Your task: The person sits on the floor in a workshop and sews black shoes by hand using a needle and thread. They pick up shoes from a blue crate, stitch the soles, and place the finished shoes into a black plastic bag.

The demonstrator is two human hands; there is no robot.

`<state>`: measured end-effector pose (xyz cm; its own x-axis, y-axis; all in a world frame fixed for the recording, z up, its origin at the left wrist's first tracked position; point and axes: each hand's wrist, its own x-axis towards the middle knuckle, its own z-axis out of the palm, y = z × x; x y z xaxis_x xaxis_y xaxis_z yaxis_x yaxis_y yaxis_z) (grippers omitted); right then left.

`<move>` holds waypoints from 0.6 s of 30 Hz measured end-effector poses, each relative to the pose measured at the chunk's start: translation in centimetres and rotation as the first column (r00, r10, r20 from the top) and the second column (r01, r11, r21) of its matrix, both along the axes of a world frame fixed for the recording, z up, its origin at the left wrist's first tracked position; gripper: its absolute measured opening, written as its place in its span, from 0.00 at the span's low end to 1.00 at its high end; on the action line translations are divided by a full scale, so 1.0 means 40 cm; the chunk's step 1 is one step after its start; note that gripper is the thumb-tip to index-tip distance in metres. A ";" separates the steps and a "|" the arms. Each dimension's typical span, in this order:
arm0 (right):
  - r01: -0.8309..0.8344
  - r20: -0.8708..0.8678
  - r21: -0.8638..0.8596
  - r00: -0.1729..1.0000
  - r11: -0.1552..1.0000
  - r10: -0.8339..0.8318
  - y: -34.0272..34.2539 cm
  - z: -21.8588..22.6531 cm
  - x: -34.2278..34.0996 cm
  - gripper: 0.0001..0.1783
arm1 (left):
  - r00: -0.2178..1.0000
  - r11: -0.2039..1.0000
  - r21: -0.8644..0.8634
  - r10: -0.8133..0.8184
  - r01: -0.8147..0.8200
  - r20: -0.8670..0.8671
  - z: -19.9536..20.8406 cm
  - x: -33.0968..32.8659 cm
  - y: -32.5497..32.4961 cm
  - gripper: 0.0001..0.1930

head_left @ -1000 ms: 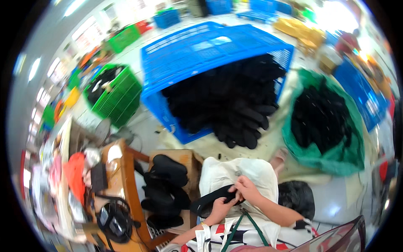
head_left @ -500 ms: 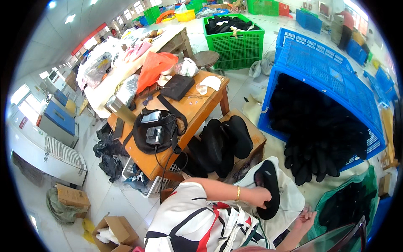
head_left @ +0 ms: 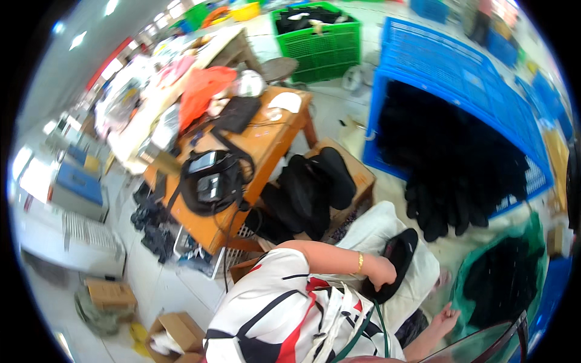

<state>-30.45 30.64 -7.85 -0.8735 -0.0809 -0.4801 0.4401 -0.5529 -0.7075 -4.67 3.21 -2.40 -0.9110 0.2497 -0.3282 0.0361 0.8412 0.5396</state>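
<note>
The shoe [head_left: 404, 261], black and dark inside, lies aslant on the white cloth [head_left: 425, 275] over the person's lap. The left hand [head_left: 381, 272] grasps it by the side nearest the body. The right hand [head_left: 446, 317] is off the cloth's right edge, fingers bent; whether they pinch anything small I cannot tell. The shoe looks light, soft and bendy, with a fabric-like surface unlikely to slip or break; the side wall or the opening's rim should give the best hold, though squeezing may fold it. Left of the cloth, black shoes [head_left: 308, 190] lie on a carton [head_left: 358, 172]; beyond it to the right stands the blue crate [head_left: 439, 63]; right of it, the green sack [head_left: 463, 269].
</note>
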 end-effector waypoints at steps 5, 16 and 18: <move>0.037 -0.008 0.044 0.999 0.998 -0.037 -0.025 -0.003 0.023 0.11 | 0.995 0.995 -0.039 0.091 -0.089 0.031 -0.008 0.027 0.004 0.17; 0.035 -0.006 0.013 0.999 0.999 -0.035 -0.049 0.041 0.108 0.08 | 0.990 0.960 0.277 -0.006 -0.033 0.138 0.054 -0.007 -0.077 0.17; 0.029 0.009 0.009 1.000 1.000 -0.029 -0.050 0.037 0.119 0.07 | 0.995 0.983 0.174 0.045 -0.059 0.085 0.062 -0.002 -0.061 0.17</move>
